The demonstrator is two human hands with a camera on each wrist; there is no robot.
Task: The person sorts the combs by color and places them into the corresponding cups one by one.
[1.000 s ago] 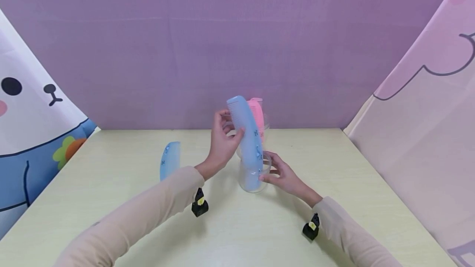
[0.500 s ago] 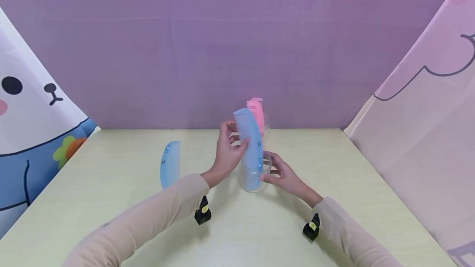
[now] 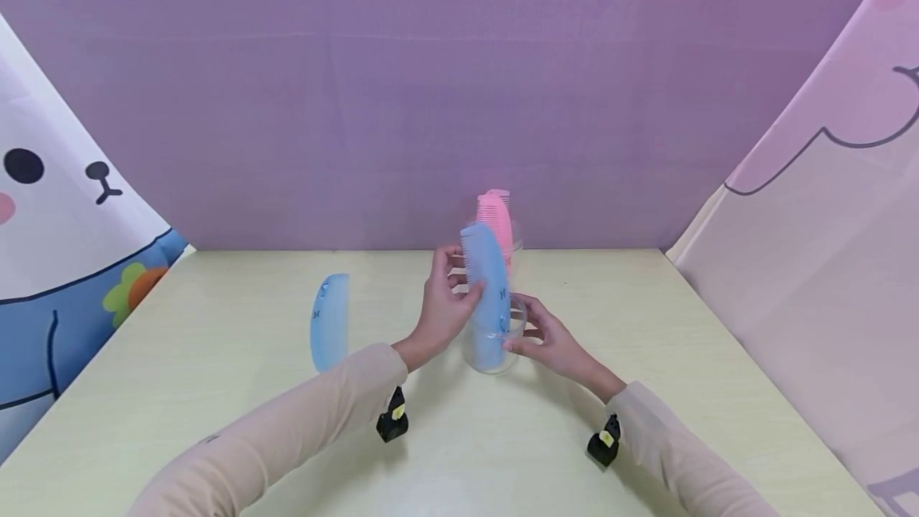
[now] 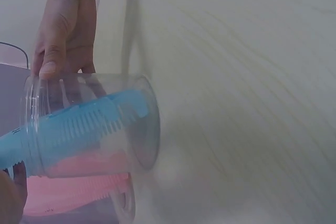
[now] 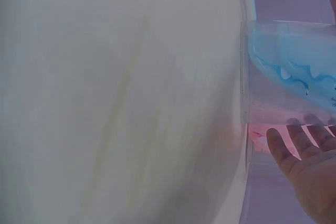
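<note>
Fingers and thumb of my left hand (image 3: 443,309) pinch a pale blue comb (image 3: 491,286) by its upper part. The comb's lower part is inside a clear cup (image 3: 474,351), close to the bottom; it leans slightly, teeth facing left. My right hand (image 3: 553,345) grips the cup near its rim from the right, and the cup stands upright. In the left wrist view the blue comb (image 4: 89,121) shows through the cup wall. Behind, pink combs (image 3: 495,214) stand in a second clear cup (image 3: 517,242), partly hidden by the blue comb.
Another blue comb (image 3: 332,325) lies on the pale wooden table (image 3: 237,317) to the left, its near end close to my left sleeve (image 3: 316,405). A purple backdrop (image 3: 287,102) rises behind the table, with printed cloths on both sides.
My left hand has moved down and slightly right with the blue comb, which now sits lower in the cup. The right hand and the cup have stayed in place.
</note>
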